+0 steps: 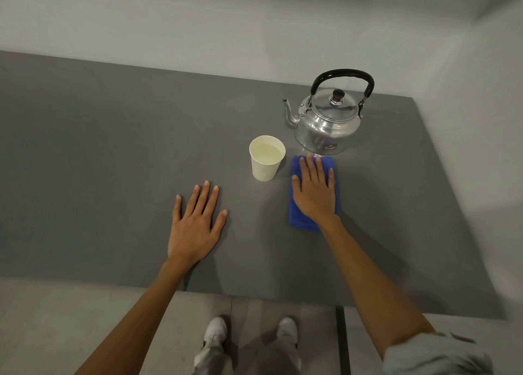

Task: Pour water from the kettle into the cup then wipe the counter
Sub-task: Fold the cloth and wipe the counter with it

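A shiny metal kettle [328,120] with a black handle stands upright at the back right of the grey counter [99,154], spout pointing left. In front of it, to the left, a white paper cup [266,162] holds water. A folded blue cloth [300,216] lies right of the cup, just in front of the kettle. My right hand [314,190] rests flat on the cloth, fingers spread, pressing it onto the counter. My left hand [198,222] lies flat and open on the bare counter, left of and nearer than the cup.
White walls close off the counter at the back and on the right. The counter's front edge [254,295] runs just above my feet, with my shoes [215,332] on a pale floor below.
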`<state>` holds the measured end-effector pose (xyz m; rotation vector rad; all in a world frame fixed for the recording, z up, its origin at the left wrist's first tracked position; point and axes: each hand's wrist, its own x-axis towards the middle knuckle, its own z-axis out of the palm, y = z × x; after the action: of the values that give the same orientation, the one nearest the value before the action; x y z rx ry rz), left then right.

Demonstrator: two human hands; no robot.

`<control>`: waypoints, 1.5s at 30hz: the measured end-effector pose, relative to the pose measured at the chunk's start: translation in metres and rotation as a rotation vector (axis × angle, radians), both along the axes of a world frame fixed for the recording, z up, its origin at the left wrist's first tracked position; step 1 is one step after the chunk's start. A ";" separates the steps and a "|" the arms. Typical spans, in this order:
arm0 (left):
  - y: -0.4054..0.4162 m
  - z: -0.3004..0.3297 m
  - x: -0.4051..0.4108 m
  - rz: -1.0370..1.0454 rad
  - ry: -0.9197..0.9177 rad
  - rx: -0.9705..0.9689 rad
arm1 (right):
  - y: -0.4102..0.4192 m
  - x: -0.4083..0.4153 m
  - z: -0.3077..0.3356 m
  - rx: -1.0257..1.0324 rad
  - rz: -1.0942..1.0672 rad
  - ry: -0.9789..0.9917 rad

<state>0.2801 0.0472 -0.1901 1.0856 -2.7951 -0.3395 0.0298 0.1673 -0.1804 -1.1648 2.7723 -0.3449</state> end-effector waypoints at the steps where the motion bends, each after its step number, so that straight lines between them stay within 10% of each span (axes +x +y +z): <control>1: 0.000 0.000 0.000 -0.001 0.000 0.000 | -0.001 0.007 0.001 0.000 0.019 0.007; 15: 0.000 -0.001 0.002 -0.002 0.008 0.011 | 0.156 0.073 0.001 0.043 0.106 0.030; 29: 0.000 0.000 0.000 0.001 -0.008 0.000 | 0.020 0.002 0.002 0.030 0.029 0.031; 38: 0.000 0.000 0.002 -0.008 -0.006 0.005 | 0.121 0.092 -0.005 0.055 0.255 0.064; 45: -0.001 -0.002 0.001 0.001 -0.018 -0.006 | 0.131 0.005 0.004 0.039 -0.067 0.078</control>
<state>0.2810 0.0464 -0.1926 1.0936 -2.8097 -0.3232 0.0352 0.2978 -0.1766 -1.1024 2.8767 -0.2551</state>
